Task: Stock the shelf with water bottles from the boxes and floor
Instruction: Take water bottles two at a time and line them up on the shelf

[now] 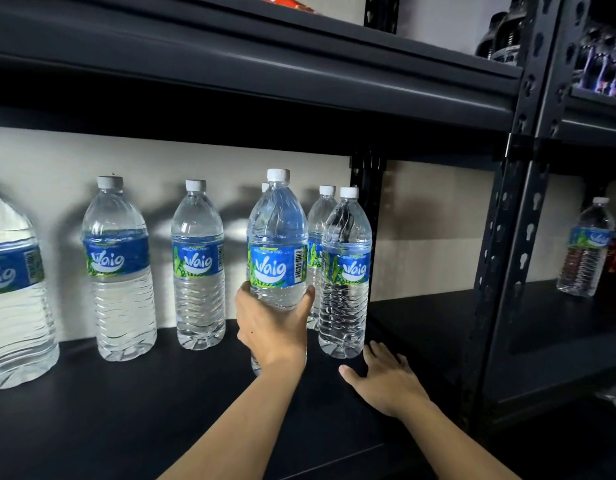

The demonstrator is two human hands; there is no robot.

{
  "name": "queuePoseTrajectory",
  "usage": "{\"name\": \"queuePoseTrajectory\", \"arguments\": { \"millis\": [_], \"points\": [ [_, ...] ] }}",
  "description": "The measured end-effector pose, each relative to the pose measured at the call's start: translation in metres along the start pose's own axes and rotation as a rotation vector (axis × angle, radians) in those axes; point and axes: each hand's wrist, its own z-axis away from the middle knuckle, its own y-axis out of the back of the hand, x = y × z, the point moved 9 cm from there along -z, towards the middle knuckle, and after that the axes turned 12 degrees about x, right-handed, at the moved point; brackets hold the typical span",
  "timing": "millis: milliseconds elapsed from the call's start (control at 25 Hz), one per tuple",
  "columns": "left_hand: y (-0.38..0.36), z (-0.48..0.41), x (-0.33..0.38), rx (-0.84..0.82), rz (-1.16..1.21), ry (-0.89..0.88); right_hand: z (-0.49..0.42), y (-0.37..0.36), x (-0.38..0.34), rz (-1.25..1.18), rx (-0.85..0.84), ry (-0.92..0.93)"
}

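A dark shelf [143, 420] with a row of bottles [198, 268].
The bottles stand along the back, left to middle of the frame, full of clear water, caps on. In the middle, the left hand [272, 327] curls its fingers round the low part of one bottle [278, 244], which stands up straight above them. Low and right, the right hand [386, 379] lies flat on the shelf, fingers straight and spread.

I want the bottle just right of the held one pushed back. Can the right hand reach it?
Probably yes: the right hand lies open on the shelf close to that bottle, nothing between them.
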Motion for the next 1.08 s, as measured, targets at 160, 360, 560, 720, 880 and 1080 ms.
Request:
{"name": "queuePoseTrajectory", "arguments": {
  "millis": [160,360,560,720,880,1080],
  "points": [
    [-0.007,0.006,-0.016,-0.015,-0.024,0.019,0.001,0.001,-0.002,-0.001,-0.001,0.001],
    [-0.010,0.017,-0.019,-0.088,0.017,-0.019,0.000,0.002,-0.002,0.024,-0.012,0.002],
    [-0.009,0.026,-0.046,-0.405,0.004,-0.115,0.002,0.004,-0.003,0.023,0.014,0.017],
    [-0.001,0.021,-0.071,-0.527,-0.088,-0.071,0.003,0.007,-0.002,0.010,0.043,0.020],
    [-0.001,0.023,-0.068,-0.459,-0.120,-0.125,0.001,0.006,-0.003,0.003,0.052,0.016],
    [-0.011,0.026,-0.069,-0.404,-0.160,-0.149,0.000,0.007,-0.002,-0.006,0.061,0.011]
  ]
}}
